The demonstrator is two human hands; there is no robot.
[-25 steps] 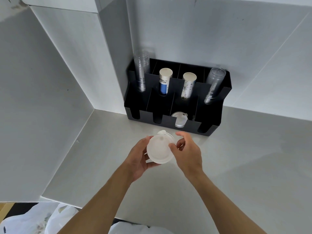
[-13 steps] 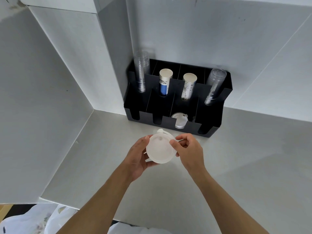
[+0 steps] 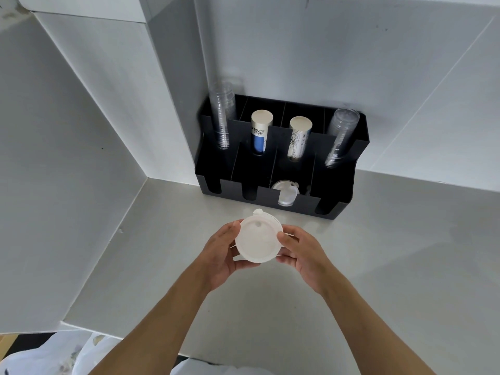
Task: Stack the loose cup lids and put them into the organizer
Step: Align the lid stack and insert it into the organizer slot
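A stack of white cup lids (image 3: 259, 239) hangs above the counter, its flat round face turned toward me and a small tab at its top. My left hand (image 3: 220, 253) grips its left edge and my right hand (image 3: 300, 253) grips its right edge. Behind it, the black organizer (image 3: 319, 205) stands against the back wall. More white lids (image 3: 285, 192) sit in its third front slot from the left. The other front slots look dark and I cannot see into them.
The organizer's rear row holds two stacks of clear plastic cups (image 3: 223, 115) at the ends and two stacks of paper cups (image 3: 260, 131) between them. White walls close in the grey counter (image 3: 392, 266) at the left and back. White plastic bags (image 3: 54, 353) lie below the counter's front edge.
My right hand has slid from the top of the lid stack to its right edge. The stack's face has turned more toward me, staying in front of the organizer.
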